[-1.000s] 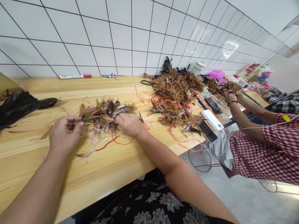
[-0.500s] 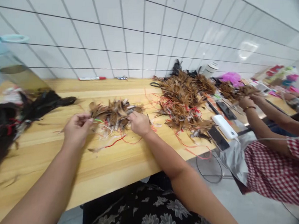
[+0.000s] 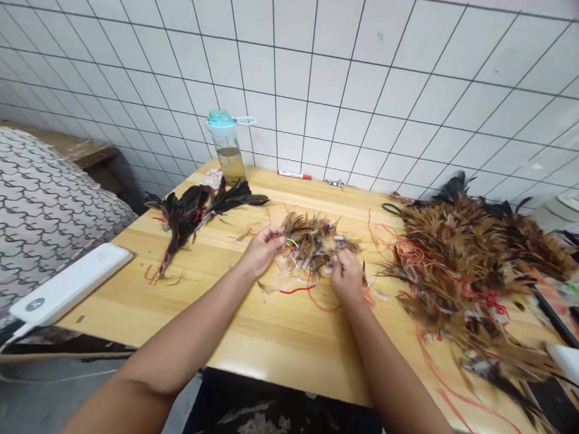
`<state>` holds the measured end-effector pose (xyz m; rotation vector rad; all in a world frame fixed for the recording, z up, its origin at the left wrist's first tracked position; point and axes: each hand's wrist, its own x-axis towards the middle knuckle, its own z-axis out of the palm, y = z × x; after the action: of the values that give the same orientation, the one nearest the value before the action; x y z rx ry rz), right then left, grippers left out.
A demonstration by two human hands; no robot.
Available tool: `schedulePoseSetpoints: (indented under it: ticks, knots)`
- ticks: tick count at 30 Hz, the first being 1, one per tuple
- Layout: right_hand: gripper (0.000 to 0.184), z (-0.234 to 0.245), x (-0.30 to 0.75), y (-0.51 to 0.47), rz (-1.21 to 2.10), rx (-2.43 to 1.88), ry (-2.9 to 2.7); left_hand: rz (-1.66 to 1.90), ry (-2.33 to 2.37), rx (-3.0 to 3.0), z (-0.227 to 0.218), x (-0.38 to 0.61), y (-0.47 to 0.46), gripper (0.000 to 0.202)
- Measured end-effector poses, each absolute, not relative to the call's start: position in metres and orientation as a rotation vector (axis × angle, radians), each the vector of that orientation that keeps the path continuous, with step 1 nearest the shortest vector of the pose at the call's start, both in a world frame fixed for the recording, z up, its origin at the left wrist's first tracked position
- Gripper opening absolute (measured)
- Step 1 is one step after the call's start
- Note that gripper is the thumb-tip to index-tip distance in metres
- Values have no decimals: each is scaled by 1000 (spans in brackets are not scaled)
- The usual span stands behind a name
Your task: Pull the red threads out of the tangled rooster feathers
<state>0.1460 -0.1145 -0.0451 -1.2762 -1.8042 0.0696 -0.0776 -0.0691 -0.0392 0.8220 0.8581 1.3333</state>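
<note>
A small pile of brown feathers with white, fluffy quill ends lies on the wooden table between my hands. My left hand is at its left edge, thumb and fingers pinched at the end of a bright green string. At the pile's right edge, my right hand has its fingers closed among the feathers; its fingertips are partly hidden. A red string and a loose feather lie just in front of the pile.
Black feather bunches lie at left by a water bottle. A white power bank rests on the left edge. A large brown feather heap with red strings fills the right. A red marker lies near the tiled wall.
My view has turned left, bringing the power bank and patterned cloth into sight and taking the person at right out of it. My hands stay at the same small feather pile.
</note>
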Motion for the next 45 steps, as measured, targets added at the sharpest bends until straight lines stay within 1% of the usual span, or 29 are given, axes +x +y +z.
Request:
schedulePoseSetpoints:
  ticks: [5,10,14,16,20,23,27,31,40,45]
  knots:
    - [34,-44,138,-113,317,-1143,-1726,1245,890,991,-45,-67,-76,40]
    - [34,-50,146,-106,377,-1144,-1689,1148,912,1134,-45,-60,-81,37]
    - [39,-50,148,-104,457,-1137,-1761,1089,902,1192,-40,-55,-85,36]
    - [42,-49,145,-106,561,-1096,-1805,1059,897,1229,-38,-51,-88,36]
    - [47,-48,139,-108,891,-1092,-1788,1037,855,1277,-35,-45,-94,34]
    - [49,-48,140,-108,980,-1099,-1653,1024,846,1276,-36,-41,-97,32]
    - [46,-51,143,-106,1002,-1081,-1565,992,868,1290,-37,-40,-99,30]
    - [42,-56,142,-103,927,-1107,-1579,972,900,1325,-39,-40,-99,27]
    - [27,-57,139,-106,847,-1173,-1644,957,992,1468,-40,-47,-98,29]
    - [29,-48,142,-112,690,-1335,-1777,999,1062,1554,-40,-57,-91,30]
